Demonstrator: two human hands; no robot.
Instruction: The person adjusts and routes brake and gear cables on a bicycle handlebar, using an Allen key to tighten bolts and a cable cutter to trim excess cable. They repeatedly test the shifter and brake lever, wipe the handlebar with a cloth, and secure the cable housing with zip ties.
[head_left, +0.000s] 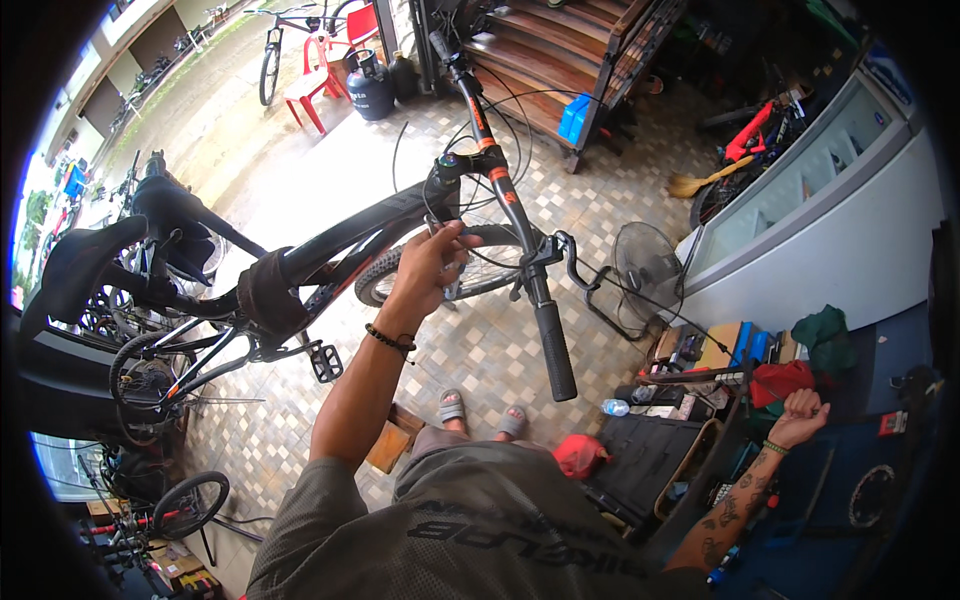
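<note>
While the bike [350,228] stands ahead-left, handlebar [510,207] forward, looks like front-end checking. Left hand [432,265] curled beside it, grip unclear; right hand [798,418] half-curled far right, can't tell if holding; next probably calls for steadying the handlebar.

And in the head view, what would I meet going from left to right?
Bike seat, black pedal, left hand, lower handlebar grip, fan, right hand.
</note>
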